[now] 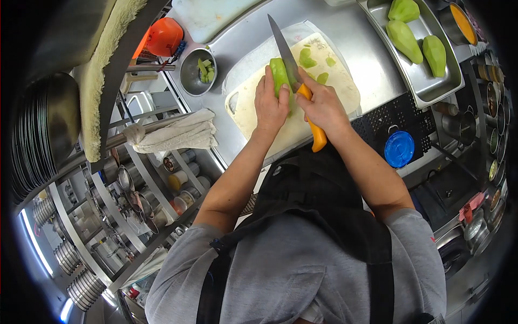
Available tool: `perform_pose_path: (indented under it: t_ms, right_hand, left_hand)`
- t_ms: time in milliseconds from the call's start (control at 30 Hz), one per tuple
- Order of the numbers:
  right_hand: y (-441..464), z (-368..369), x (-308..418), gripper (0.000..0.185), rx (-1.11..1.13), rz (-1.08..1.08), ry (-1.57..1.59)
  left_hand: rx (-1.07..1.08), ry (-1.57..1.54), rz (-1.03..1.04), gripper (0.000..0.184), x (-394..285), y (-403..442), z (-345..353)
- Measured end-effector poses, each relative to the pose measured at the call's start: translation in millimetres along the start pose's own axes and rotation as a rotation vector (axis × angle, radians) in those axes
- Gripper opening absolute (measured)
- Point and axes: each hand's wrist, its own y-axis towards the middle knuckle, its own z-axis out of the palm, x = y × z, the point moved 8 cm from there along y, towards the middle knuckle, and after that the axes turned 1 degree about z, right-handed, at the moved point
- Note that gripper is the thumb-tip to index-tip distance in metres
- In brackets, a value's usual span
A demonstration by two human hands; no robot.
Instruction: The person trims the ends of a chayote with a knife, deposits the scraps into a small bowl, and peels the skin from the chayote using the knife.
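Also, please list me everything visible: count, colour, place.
Cutting board: 1, cream, on counter
Knife: 1, orange-handled, over board
Vegetable: 1, green, over board
Slices: several, green, on board
Bowl: 1, silver, beside board
Cut pieces: several, green, inside bowl
Tray: 1, silver, upper right
Peeled vegetables: 3, green, in tray
Second board: 1, white, top
Rounded object: 1, orange, upper left
Round item: 1, blue, right
Towel: 1, white, left
Pots: many, metallic, sides
Apron: 1, black, lower
Left hand: 1, bare, on vegetable
Right hand: 1, bare, gripping knife

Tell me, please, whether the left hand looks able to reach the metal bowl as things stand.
Likely yes: nothing visible stands between the left hand and the metal bowl, though that hand would probably have to release the green vegetable first.
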Motion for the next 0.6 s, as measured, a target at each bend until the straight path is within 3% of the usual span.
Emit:
perform_pose_path:
  t_ms: [33, 233, 600]
  right_hand:
    - [2, 3, -1, 0.064, -0.06, -0.111, -0.063]
    - [0, -3, 14, 0.064, -0.045, -0.139, -0.225]
    - [5, 3, 7, 0.063, -0.075, -0.209, -0.195]
  left_hand:
    - [0.004, -0.025, -0.016, 0.065, 0, 1, -1]
    - [-0.013, 0.009, -0.009, 0.065, 1, 0, 3]
    - [0.001, 0.061, -0.013, 0.066, -5, 4, 5]
